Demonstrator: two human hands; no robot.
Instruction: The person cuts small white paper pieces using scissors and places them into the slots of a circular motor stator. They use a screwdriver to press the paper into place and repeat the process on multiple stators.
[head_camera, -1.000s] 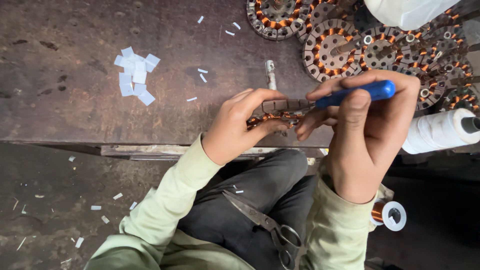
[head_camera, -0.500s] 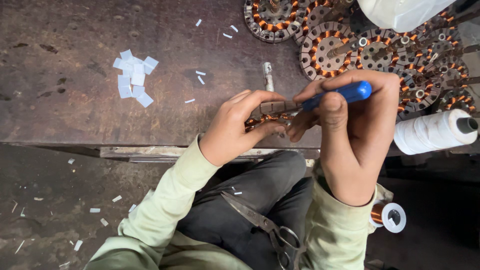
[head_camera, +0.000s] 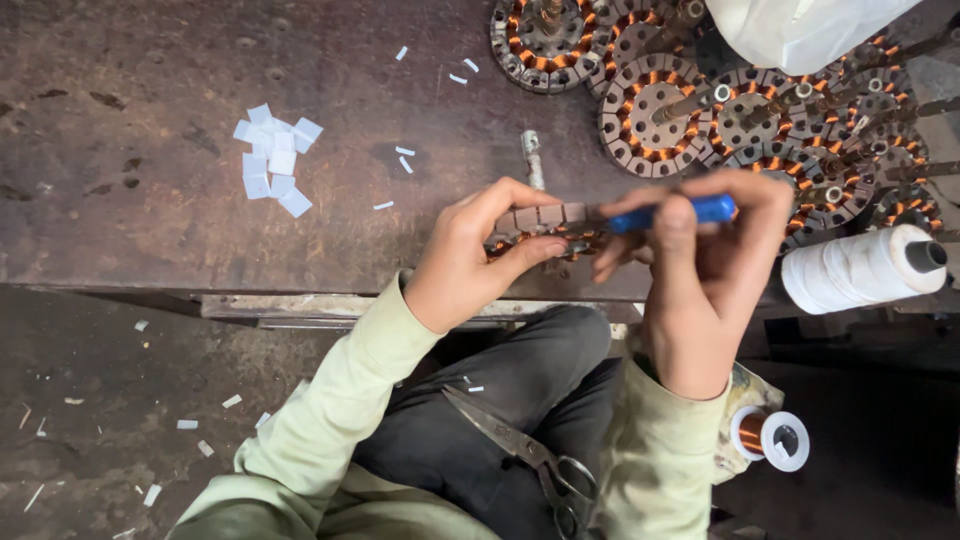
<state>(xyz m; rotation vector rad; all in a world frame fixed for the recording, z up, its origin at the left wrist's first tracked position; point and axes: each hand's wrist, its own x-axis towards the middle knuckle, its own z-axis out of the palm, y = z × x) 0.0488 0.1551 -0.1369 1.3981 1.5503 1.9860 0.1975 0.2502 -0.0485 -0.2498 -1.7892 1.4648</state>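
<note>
My left hand grips a round motor stator with copper windings, held on edge at the front of the dark metal workbench. My right hand is closed around a blue-handled tool whose tip reaches the stator's top. Both hands meet over the bench's front edge, above my lap. The lower part of the stator is hidden behind my left fingers.
Several wound stators lie piled at the back right under a white bag. A pile of white paper slips lies to the left. A white thread spool, a copper wire bobbin and scissors on my lap are close by.
Both hands with the stator and blue tool have drifted slightly left and down in view; the grips are unchanged.
</note>
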